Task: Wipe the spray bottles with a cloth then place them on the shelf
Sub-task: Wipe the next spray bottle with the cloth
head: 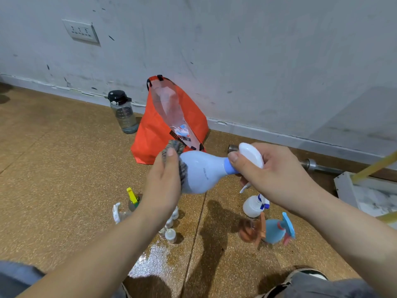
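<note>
A pale blue spray bottle (202, 172) lies sideways in the air, base to the left, white spray head to the right. My right hand (277, 179) grips its neck and head. My left hand (165, 181) presses a grey striped cloth (177, 147) against the bottle's base. On the floor below stand more spray bottles: a white one with a blue trigger (254, 205), a blue one with a pink trigger (277, 230), an orange-brown one (249, 231), a yellow-topped one (133, 198), and several small white bottles (170, 234).
An orange bag (154, 127) leans on the wall behind, with a dark water bottle (123, 111) to its left. A white shelf edge (348, 190) is at the right, a metal bar (315, 165) beside it. A wet patch (154, 259) shines on the floor.
</note>
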A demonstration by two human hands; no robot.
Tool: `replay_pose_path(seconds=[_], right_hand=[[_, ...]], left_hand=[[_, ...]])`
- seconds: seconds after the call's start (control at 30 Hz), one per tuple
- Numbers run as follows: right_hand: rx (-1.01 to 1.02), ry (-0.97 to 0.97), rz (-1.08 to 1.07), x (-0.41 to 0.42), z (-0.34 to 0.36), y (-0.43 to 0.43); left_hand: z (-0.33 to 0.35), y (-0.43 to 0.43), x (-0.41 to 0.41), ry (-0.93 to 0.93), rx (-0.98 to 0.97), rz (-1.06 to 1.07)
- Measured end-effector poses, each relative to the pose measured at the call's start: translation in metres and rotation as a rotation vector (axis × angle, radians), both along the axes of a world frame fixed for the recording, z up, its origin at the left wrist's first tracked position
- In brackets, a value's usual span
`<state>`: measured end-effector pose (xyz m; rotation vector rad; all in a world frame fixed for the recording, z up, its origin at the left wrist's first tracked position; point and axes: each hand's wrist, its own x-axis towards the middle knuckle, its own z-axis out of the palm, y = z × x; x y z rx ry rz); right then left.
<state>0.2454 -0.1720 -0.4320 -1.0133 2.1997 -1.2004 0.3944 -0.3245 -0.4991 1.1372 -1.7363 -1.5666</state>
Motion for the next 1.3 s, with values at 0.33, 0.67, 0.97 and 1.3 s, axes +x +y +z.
replay_pose_path(seconds=[0.33, 0.67, 0.97, 1.3], right_hand=[[-0.024, 0.016, 0.056, 0.010, -0.008, -0.002], [-0.025, -0.189, -0.072, 0.000, -0.009, 0.000], [-0.090, -0.776, 0.040, -0.013, 0.004, -0.006], [-0.203, -0.652, 0.396, -0.028, -0.001, 0.003]], left_hand=[[-0.005, 0.008, 0.009, -0.107, -0.749, -0.530], [-0.007, 0.005, -0.004, 0.033, 0.679, -0.041], [-0.004, 0.003, 0.001, 0.010, 0.792, -0.156], [0.003, 0.005, 0.005, -0.193, 0.853, -0.341]])
